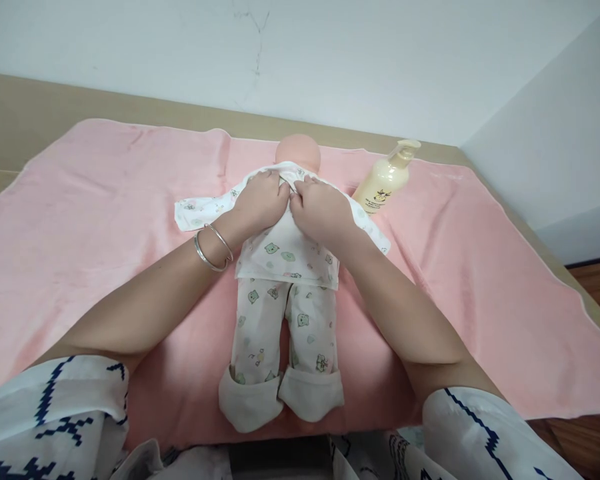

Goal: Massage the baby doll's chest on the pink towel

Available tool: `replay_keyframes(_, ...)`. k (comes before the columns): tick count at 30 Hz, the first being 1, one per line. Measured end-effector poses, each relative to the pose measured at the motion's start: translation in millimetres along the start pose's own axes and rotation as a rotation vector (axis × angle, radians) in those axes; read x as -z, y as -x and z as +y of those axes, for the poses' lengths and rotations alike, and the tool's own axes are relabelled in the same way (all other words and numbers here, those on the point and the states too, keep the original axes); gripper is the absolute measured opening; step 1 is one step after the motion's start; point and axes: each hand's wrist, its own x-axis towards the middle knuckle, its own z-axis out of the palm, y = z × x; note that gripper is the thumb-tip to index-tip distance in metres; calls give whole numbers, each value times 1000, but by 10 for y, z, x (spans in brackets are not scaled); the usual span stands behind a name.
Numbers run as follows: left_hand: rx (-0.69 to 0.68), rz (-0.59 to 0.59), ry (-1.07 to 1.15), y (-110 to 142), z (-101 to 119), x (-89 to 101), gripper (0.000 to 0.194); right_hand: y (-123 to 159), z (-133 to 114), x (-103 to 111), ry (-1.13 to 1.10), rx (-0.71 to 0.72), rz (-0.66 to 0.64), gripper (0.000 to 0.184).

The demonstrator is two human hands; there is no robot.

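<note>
A pink cloth [155, 173] covers most of the desk [25, 110], whose beige border shows at the upper left, beneath a pale wall [155, 53]. At the upper right of centre, a pump bottle [383, 183] sits on the cloth, just beside the shirt's right-hand sleeve in the frame. The bottle is pale yellow with a cartoon print; how full it is cannot be told. The doll [298, 152] lies in the centre, head toward the top, in a printed white shirt [293, 257] and matching trousers [260, 327] with turned-up cuffs at the lower centre. The left hand [261, 200], with two bangles [199, 252] at its wrist, and the right hand [323, 210] pinch the shirt near the neck, side by side, hiding part of the chest.
</note>
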Motion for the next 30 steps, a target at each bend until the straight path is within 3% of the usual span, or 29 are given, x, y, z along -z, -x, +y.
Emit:
replay_keyframes(4, 71, -19, -46, 82, 125, 50, 35, -147, 204, -20, -96, -64, -83, 54)
replay_keyframes(9, 58, -19, -32, 120, 205, 98, 26, -174, 243, -35, -100, -97, -108, 65)
replay_keyframes(17, 45, 15, 46, 9, 105, -33, 30, -82, 116, 103, 14, -57, -108, 51)
replay_keyframes(22, 45, 81, 47, -32, 30, -182, 28, 70, -97, 169, 188, 105, -160, 41)
replay_keyframes(26, 63, 122, 86, -25, 5, -239, 32, -4, -35, 90, 19, -1, -89, 42)
replay_keyframes(30, 48, 146, 111, -17, -4, -257, 40, -160, 139, -61, -113, -90, -24, 55)
